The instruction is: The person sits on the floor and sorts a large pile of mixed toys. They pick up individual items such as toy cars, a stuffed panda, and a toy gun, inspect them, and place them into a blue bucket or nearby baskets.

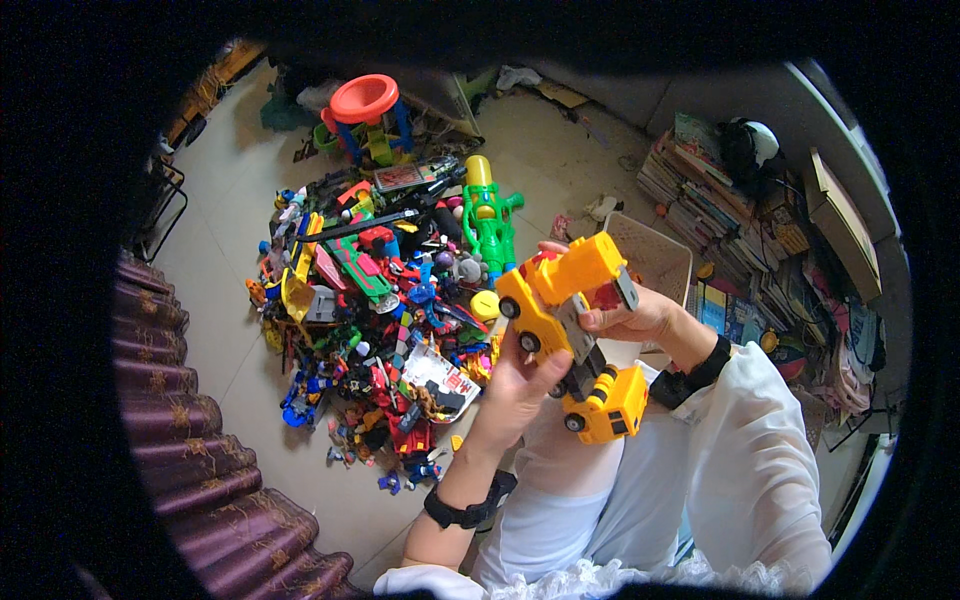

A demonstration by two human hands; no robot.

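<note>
A yellow toy construction truck (546,330) with grey parts and black wheels is held up above my lap. My left hand (517,390) grips its underside and side near the wheels. Around its upper part, by the yellow boom and a grey plate, my right hand (626,315) is closed; some of its fingers are hidden behind the toy. The truck's yellow cab (619,416) points down towards my knees. Beyond the truck, a green and yellow toy water gun (489,225) lies at the edge of a large toy pile (360,300) on the floor.
A red-topped plastic toy stand (365,97) is behind the pile. To the right are a pale plastic basket (652,240), stacked books (690,202) and a cardboard box (844,225). A purple patterned curtain or cloth (202,465) hangs at the left. Tiled floor surrounds the pile.
</note>
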